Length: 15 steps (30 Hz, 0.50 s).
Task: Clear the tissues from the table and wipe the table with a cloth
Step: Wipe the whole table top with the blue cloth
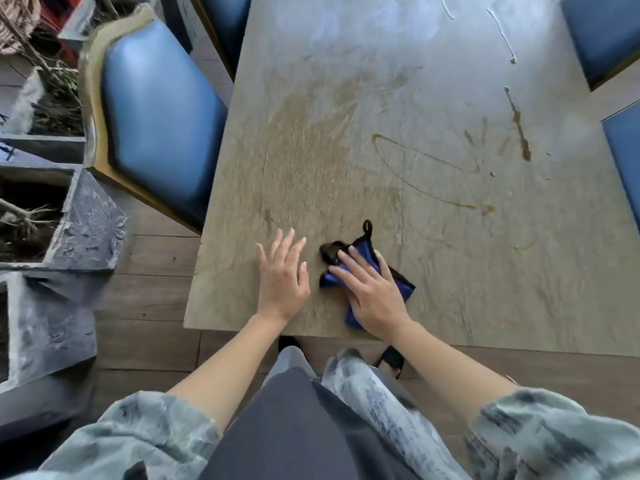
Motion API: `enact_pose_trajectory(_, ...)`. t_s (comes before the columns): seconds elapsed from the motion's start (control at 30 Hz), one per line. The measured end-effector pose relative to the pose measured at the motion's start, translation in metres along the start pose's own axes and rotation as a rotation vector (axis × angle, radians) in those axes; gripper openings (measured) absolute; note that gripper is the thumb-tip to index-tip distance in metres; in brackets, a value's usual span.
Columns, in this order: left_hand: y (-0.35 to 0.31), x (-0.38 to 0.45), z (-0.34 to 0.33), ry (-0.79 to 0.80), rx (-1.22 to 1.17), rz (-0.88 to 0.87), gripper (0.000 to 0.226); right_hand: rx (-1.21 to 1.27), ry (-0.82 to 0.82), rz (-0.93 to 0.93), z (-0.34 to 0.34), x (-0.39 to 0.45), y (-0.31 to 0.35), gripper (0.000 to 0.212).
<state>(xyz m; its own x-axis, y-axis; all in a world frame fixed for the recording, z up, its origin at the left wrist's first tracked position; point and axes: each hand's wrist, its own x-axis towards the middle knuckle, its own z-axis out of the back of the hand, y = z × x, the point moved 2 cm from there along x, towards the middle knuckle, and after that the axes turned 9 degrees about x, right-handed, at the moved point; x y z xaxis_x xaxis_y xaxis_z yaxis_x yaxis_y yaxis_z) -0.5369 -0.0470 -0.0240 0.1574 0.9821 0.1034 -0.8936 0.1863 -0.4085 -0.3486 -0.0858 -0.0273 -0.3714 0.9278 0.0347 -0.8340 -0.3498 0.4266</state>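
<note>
A large rectangular table with a grey-beige stone-look top (433, 258) was seen from above, its surface marked by brown smeared streaks (518, 126) and thin white lines (502, 29) toward the far right. Blue padded chairs with tan frames (156, 112) were drawn up along the left edge, and further blue seats were visible at the right. Grey concrete planters (83, 230) stood on the wooden floor at the left. The right hand (372, 292) was laid flat, fingers spread and extended, pressed down on a crumpled blue cloth with black trim and a black hanging loop (363, 254) near the table's near edge; nothing was gripped between the fingers. The left hand (282, 275) was held open just beside the cloth, fingers splayed above or on the bare tabletop, with nothing held.
</note>
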Motion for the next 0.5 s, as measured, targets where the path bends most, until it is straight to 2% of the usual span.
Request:
enact_pose_trajectory(0.07,-0.021,0.006,-0.006,0.004,-0.085,-0.011,0.044,-0.022,0.107,0.154,0.014,-0.025,-0.029,0.049)
enact_pose_trajectory(0.13,-0.036,0.013,-0.012,0.009,-0.143,-0.011,0.043,-0.041,0.140,0.152,0.033,-0.038,-0.071,0.051)
enact_pose_trajectory(0.27,-0.059,0.032,-0.023,0.012,-0.173,0.028,0.045,0.010,0.036,-0.214,0.064,-0.033,-0.128,0.048)
enact_pose_trajectory(0.37,-0.075,0.054,-0.032,0.002,-0.144,0.033,0.045,0.038,-0.212,-0.530,0.050,-0.016,-0.102,0.049)
enact_pose_trajectory(0.4,-0.079,0.062,-0.036,0.004,-0.128,0.044,0.045,0.062,-0.255,-0.555,0.044,-0.012,-0.089,0.050)
enact_pose_trajectory(0.43,-0.082,0.070,-0.040,-0.001,-0.102,0.067,0.046,0.074,-0.238,-0.498,0.038,-0.011,-0.078,0.050)
enact_pose_trajectory(0.5,-0.082,0.083,-0.047,-0.029,-0.025,0.128,0.048,0.043,-0.084,-0.231,0.035,-0.015,-0.073,0.051)
